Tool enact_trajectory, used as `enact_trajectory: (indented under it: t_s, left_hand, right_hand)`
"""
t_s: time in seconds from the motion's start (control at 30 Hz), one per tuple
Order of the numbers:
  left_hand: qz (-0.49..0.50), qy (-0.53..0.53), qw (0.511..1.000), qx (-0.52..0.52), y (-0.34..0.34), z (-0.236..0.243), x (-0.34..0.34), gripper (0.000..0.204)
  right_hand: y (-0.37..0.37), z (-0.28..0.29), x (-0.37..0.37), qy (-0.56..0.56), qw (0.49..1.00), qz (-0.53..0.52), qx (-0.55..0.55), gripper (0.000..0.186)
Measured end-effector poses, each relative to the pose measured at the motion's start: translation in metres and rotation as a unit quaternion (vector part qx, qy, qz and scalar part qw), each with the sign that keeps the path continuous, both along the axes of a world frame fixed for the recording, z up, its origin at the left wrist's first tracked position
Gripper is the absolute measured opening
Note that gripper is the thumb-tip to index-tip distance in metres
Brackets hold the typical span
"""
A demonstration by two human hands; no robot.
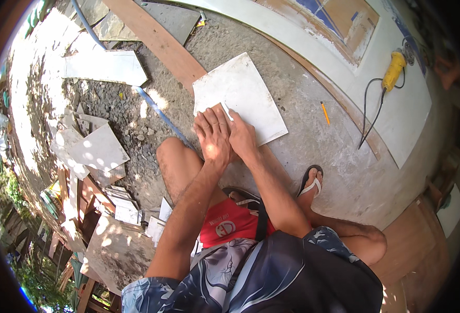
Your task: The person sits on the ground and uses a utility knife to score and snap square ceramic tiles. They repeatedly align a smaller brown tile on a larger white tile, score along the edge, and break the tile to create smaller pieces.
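Observation:
A white board (258, 99) with worn, dirty edges lies tilted across a long brown plank (151, 36) in front of me. My left hand (212, 138) lies with its fingers stretched out at the board's near left part. Something brown, perhaps a wood piece, shows just beyond its fingertips. Close beside it, my right hand (243, 136) is closed round a slim white stick-like thing (226, 110), whose tip points away over the board. Its exact kind I cannot make out.
An orange pencil (324, 112) lies on the concrete at the right. Beyond it, a yellow corded power tool (394, 70) rests on a large white panel (412, 109). Leftward are a blue hose (162, 116), another white board (105, 68), gravel, and stacked offcuts (99, 148).

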State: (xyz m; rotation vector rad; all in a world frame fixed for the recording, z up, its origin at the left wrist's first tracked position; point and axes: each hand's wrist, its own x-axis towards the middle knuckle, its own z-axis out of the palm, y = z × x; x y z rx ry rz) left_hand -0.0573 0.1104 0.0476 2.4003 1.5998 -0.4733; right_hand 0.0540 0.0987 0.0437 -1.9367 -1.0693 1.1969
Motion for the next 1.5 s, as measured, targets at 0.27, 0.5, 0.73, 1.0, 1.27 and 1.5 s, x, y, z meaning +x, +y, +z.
enact_trajectory:
  t_s: [0.27, 0.5, 0.73, 1.0, 1.27, 1.5]
  left_hand:
    - [0.007, 0.009, 1.000, -0.019, 0.001, 0.006, 0.004, 0.089]
    - [0.001, 0.051, 0.998, -0.045, 0.001, -0.001, 0.002, 0.110]
    - [-0.019, 0.082, 0.996, 0.018, -0.004, -0.016, -0.002, 0.123]
    - [0.028, 0.119, 0.986, -0.114, 0.015, 0.039, 0.026, 0.129]
    - [0.009, 0.122, 0.986, -0.111, 0.015, 0.034, 0.026, 0.128]
    - [0.023, 0.103, 0.988, -0.117, 0.015, 0.036, 0.024, 0.130]
  right_hand:
    - [0.020, 0.018, 0.000, 0.005, 0.999, 0.014, -0.034, 0.039]
    - [0.020, 0.021, 0.002, 0.016, 0.999, 0.018, -0.046, 0.040]
    - [0.007, 0.012, 0.000, -0.001, 1.000, 0.002, 0.003, 0.039]
    - [-0.198, 0.045, 0.047, -0.074, 0.989, 0.033, -0.121, 0.040]
    - [-0.163, 0.027, 0.033, -0.030, 0.998, -0.025, -0.044, 0.044]
    - [-0.147, 0.022, 0.023, -0.006, 0.999, -0.024, -0.048, 0.040]
